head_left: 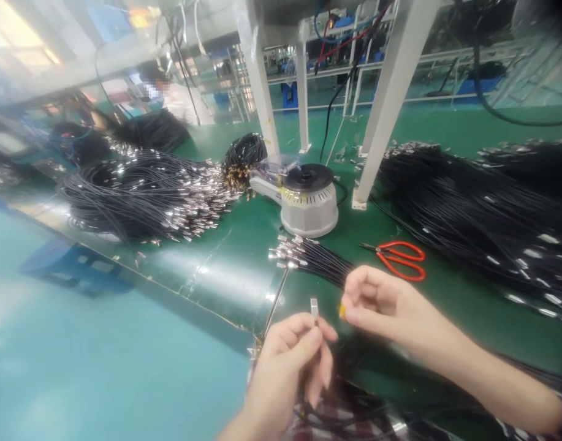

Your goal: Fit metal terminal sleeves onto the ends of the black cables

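Note:
My left hand (296, 352) pinches a black cable just below its silver metal connector (314, 306), which points upward. Close by on the right, my right hand (377, 300) holds a small piece of yellow tape (342, 311) between thumb and fingertips, apart from the connector. Behind the hands lies a small bundle of black cables (322, 260) with silver ends facing left. A white tape dispenser (308, 211) with a round black top stands beyond that bundle. Scissors with red handles (402, 260) rest to the right, their blades pointing left.
A big coil of black cables (138, 190) with silver ends covers the left of the green table (235, 275). More black cables (469, 208) are heaped at right. White metal posts (391, 98) rise from the tabletop. A person (184, 101) sits at the far left.

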A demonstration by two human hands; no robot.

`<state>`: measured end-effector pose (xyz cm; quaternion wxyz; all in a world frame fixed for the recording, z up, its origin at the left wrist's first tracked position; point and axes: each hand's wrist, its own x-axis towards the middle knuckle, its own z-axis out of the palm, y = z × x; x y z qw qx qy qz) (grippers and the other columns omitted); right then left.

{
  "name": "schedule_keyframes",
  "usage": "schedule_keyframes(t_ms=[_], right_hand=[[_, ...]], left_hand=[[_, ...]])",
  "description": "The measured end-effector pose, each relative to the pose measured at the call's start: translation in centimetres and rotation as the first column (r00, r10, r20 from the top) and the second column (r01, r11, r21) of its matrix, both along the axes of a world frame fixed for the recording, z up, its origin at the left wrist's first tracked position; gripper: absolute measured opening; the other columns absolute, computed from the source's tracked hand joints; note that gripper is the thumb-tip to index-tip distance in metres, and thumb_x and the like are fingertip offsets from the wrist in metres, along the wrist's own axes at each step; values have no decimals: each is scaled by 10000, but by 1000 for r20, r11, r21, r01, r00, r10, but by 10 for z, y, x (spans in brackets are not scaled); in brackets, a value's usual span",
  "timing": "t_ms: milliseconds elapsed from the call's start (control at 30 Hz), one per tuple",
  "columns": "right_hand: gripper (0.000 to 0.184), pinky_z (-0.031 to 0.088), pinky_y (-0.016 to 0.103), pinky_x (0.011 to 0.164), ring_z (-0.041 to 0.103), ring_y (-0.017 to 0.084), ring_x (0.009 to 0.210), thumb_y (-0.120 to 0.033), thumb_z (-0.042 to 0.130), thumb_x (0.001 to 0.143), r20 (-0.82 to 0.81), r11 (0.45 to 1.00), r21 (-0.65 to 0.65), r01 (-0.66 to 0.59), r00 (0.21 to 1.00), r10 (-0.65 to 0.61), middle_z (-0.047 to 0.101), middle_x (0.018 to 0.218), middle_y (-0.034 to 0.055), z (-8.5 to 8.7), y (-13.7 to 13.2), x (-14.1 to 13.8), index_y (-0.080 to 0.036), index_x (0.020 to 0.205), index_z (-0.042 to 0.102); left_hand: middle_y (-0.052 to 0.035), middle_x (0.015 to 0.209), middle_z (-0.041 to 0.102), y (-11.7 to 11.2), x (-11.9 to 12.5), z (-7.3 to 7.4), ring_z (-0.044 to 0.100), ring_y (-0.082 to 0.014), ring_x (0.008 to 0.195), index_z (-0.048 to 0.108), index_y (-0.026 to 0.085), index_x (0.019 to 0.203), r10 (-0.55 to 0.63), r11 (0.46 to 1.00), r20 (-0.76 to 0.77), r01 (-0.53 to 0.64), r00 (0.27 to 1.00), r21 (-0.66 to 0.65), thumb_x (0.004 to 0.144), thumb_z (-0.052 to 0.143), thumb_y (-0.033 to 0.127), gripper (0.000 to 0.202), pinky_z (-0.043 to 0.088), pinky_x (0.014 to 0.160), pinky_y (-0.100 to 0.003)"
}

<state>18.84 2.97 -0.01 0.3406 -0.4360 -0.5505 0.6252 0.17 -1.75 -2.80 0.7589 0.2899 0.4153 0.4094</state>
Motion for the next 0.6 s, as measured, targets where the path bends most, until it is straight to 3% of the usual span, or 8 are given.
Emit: schedule_keyframes(t_ms=[100,200,267,367,433,500,533,600], right_hand=[[192,422,265,694,545,124,717,-211,706,783,-43,999,-13,-41,998,41,603,757,-35,-1,-1,-4,-209,838,522],[127,439,268,693,551,132,728,-223,696,790,42,998,46,-35,999,33,607,778,-23,-1,-3,-10,-205,840,581],[94,464,288,722,584,156,781,-260,666,823,119,992,125,-8,993,-7,632,842,2,-2,-1,-10,-210,892,628],[216,515,327,806,643,193,896,-330,617,871,193,945,313,99,967,-166,647,1026,43,-8,13,8,-237,1066,623],[336,545,348,841,676,205,919,-351,598,880,262,851,479,214,891,-372,597,1165,77,-19,28,34,-243,1195,558],[443,568,372,840,696,228,937,-340,567,882,426,749,636,186,725,-542,515,1275,126,-32,42,64,-225,1298,469],[465,580,382,819,695,248,962,-336,535,891,549,745,662,80,625,-555,487,1303,146,-39,47,78,-214,1329,438],[451,589,433,783,693,295,963,-285,543,863,633,762,648,10,550,-545,503,1276,153,-51,51,98,-208,1302,479]], left_hand=[[30,451,567,0,-1,0,329,-25,290,656,146,809,-16,1000,-30,16,999,0,867,623,360,224,194,306,-137],[43,445,539,0,-1,1,290,-28,311,657,149,809,-26,1000,-63,26,998,2,862,630,371,230,179,320,-152],[45,443,525,-1,0,2,293,-35,326,654,153,802,-42,999,-95,43,995,11,856,634,388,242,172,333,-163],[53,449,485,-4,0,4,281,-40,373,659,154,795,14,996,-228,7,974,89,861,626,416,273,171,375,-173],[54,465,461,-7,-1,4,287,-49,407,669,155,826,86,986,-351,-30,932,162,876,601,446,303,178,401,-183],[56,472,450,-8,0,2,314,-65,430,674,164,934,136,977,-435,-48,890,206,889,577,462,317,204,422,-196],[60,469,446,-9,0,0,324,-74,434,665,172,1002,149,975,-458,-52,876,218,893,570,458,321,223,434,-203],[74,456,422,-9,3,-3,327,-87,429,645,186,1097,159,971,-490,-45,857,236,903,557,434,326,259,454,-217]])
